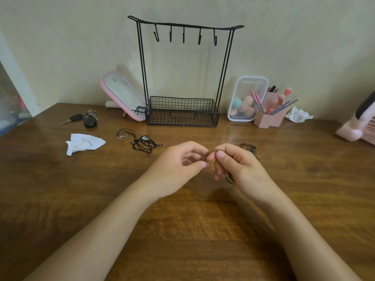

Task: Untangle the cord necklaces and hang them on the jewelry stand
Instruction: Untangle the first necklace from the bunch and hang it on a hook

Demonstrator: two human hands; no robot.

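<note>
our left hand and our right hand are close together over the brown bench. the fingers of both hands are curled in, and they pinch a brown cord necklace. the cord makes a small bow from the left thumb to the right thumb. more of it hangs out under the right fingers, and a bit lies on the bench just past the right knuckles. a heap of dark cord necklaces lies on the bench past the left fingers and off to the left, well apart from them. one has a flower shape on it. straight ahead, far past all the fingers, the black wire jewelry stand is by the wall, with five hooks on its top bar. a white tissue lies further left than the heap, and some keys lie behind it.
</note>
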